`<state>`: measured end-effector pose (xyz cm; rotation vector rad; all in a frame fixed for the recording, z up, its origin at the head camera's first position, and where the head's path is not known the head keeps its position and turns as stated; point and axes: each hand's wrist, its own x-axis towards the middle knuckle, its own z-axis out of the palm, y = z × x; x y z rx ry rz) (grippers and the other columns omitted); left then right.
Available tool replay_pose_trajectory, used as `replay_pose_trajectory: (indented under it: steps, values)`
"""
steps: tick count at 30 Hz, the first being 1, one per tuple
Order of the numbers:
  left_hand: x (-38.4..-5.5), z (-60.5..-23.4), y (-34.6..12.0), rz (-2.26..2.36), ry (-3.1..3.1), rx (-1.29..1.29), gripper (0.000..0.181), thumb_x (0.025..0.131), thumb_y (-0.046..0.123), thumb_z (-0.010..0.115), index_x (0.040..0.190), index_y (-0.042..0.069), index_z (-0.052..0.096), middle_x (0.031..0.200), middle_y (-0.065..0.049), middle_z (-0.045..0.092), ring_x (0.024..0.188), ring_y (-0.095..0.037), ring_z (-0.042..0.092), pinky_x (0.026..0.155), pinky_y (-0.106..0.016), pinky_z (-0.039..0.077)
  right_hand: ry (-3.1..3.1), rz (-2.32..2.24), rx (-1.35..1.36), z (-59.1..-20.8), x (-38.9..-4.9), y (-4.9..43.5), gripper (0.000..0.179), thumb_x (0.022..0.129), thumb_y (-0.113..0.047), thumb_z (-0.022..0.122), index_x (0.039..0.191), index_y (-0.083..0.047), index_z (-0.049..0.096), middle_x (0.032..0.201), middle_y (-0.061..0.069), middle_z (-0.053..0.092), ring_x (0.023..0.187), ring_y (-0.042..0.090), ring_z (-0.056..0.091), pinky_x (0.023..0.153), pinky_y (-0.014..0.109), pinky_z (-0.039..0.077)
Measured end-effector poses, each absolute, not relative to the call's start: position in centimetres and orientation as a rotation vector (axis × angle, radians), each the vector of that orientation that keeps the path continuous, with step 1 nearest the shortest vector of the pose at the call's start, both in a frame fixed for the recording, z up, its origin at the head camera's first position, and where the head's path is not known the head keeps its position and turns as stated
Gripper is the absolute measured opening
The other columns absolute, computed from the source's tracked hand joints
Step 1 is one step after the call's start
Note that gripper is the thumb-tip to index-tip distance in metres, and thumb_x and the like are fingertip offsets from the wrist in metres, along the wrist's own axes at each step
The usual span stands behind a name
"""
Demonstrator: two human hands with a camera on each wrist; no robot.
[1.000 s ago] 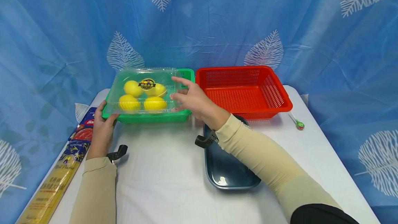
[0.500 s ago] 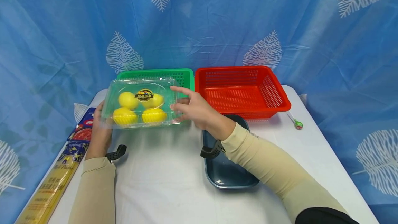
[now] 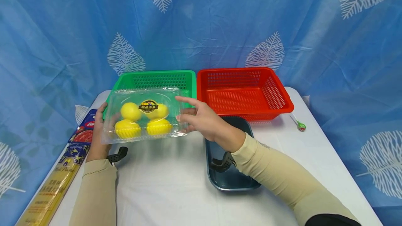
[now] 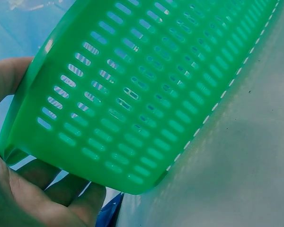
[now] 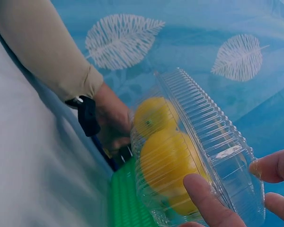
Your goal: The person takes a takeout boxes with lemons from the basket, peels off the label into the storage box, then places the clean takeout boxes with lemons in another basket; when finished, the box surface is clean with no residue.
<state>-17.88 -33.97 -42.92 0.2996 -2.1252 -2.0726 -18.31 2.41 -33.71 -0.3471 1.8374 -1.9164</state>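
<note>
Right hand (image 3: 204,121): the grip pinches the right end of a clear plastic box (image 3: 144,117). In the right wrist view the thumb presses 1 side while the fingers bear on the opposite side. The box is held raised in front of the green basket (image 3: 164,78), overlapping its near side in the head view; contact between the 2 cannot be determined. The box is slightly tilted, its left end lower in that view.

Contents: 4 yellow fruits (image 3: 131,112), visible through the plastic in 2 rows of 2. A black-and-gold label (image 3: 148,106) is fixed on the lid.

Left hand (image 3: 99,133): the grip holds the left end of the green basket, with the thumb on 1 side of the rim and the fingers on the other, as the left wrist view shows. The box's left end partly covers this hand in the head view.

Surroundings: a red basket (image 3: 245,97) stands just beside the green basket, to its right. A dark tray (image 3: 233,180) lies on the white tabletop (image 3: 157,187), partly beneath the right forearm in view. 1 lollipop (image 3: 301,126) lies near the red basket's right front corner. Yellow-and-blue food packaging (image 3: 54,184) runs along the left edge. Behind hangs a blue curtain (image 3: 201,20) with white leaf motifs.
</note>
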Motion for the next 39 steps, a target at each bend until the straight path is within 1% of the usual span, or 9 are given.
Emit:
replay_pose_trajectory:
  steps: [4,7,11,15,21,25,28,35,39]
  values:
    - [-17.9,-43.2,-34.3,-2.038,-2.163,0.281,0.084,0.102,0.044,0.070,0.168,0.040,0.017,0.169,-0.008,0.025,0.146,-0.030,0.032,0.117,-0.042,0.036,1.849,-1.901,-0.345,-33.9,-17.6,2.9,0.066,0.098,-0.005,0.074,0.156,-0.031,0.054,0.144,0.016,0.057,0.118,0.031,0.066,0.079,0.047,0.063]
    - [-18.1,-43.2,-34.5,-2.054,-2.141,0.261,0.083,0.103,0.041,0.069,0.169,0.036,0.017,0.168,-0.008,0.026,0.146,-0.027,0.032,0.123,-0.048,0.025,1.838,-1.895,-0.359,-33.9,-17.0,3.2,0.066,0.098,-0.005,0.074,0.156,-0.029,0.053,0.144,0.016,0.058,0.117,0.030,0.067,0.079,0.047,0.063]
    - [-18.2,-42.7,-34.5,-2.049,-2.165,0.272,0.085,0.104,0.040,0.068,0.170,0.032,0.015,0.168,-0.008,0.025,0.144,-0.025,0.033,0.123,-0.042,0.026,1.832,-1.877,-0.373,-34.0,-16.2,3.7,0.065,0.099,-0.005,0.074,0.157,-0.027,0.053,0.143,0.016,0.058,0.113,0.031,0.068,0.079,0.047,0.063]
    - [-17.9,-42.3,-34.5,-2.077,-2.187,0.278,0.087,0.104,0.043,0.067,0.170,0.034,0.011,0.170,-0.007,0.023,0.145,-0.024,0.033,0.120,-0.035,0.031,1.806,-1.873,-0.379,-34.1,-15.5,4.1,0.066,0.098,-0.004,0.074,0.157,-0.026,0.053,0.146,0.018,0.056,0.116,0.035,0.067,0.079,0.048,0.063]
    - [-17.9,-42.4,-34.5,-2.092,-2.167,0.248,0.087,0.105,0.039,0.066,0.170,0.031,0.009,0.170,-0.013,0.021,0.142,-0.024,0.036,0.104,-0.019,0.045,1.792,-1.845,-0.392,-34.4,-14.6,4.9,0.067,0.098,-0.005,0.075,0.156,-0.027,0.053,0.147,0.019,0.054,0.114,0.038,0.067,0.079,0.047,0.063]
    - [-18.0,-42.3,-34.4,-2.123,-2.138,0.275,0.088,0.105,0.037,0.067,0.170,0.033,0.008,0.170,-0.016,0.020,0.140,-0.024,0.040,0.094,-0.016,0.050,1.799,-1.816,-0.408,-34.9,-14.2,5.3,0.065,0.098,-0.005,0.075,0.156,-0.026,0.053,0.143,0.018,0.057,0.103,0.035,0.071,0.077,0.047,0.063]
    - [-18.1,-42.3,-34.3,-2.139,-2.129,0.306,0.089,0.105,0.037,0.068,0.170,0.035,0.007,0.171,-0.016,0.019,0.141,-0.026,0.039,0.092,-0.016,0.051,1.792,-1.805,-0.420,-35.3,-14.0,5.5,0.064,0.098,-0.005,0.074,0.156,-0.024,0.053,0.142,0.018,0.057,0.101,0.034,0.071,0.077,0.047,0.063]
    - [-18.5,-43.1,-34.6,-2.047,-2.181,0.314,0.086,0.106,0.041,0.064,0.170,0.034,0.007,0.173,-0.014,0.013,0.148,-0.029,0.031,0.113,-0.025,0.038,1.781,-1.791,-0.409,-36.4,-13.6,5.8,0.064,0.098,-0.005,0.074,0.156,-0.022,0.054,0.142,0.018,0.058,0.102,0.033,0.071,0.076,0.046,0.063]
    - [-18.9,-43.6,-34.7,-2.011,-2.180,0.302,0.086,0.106,0.041,0.064,0.171,0.032,0.008,0.173,-0.013,0.012,0.151,-0.027,0.029,0.118,-0.028,0.032,1.803,-1.774,-0.399,-36.9,-13.4,6.0,0.064,0.097,-0.005,0.075,0.156,-0.022,0.055,0.143,0.019,0.056,0.104,0.032,0.071,0.075,0.045,0.063]
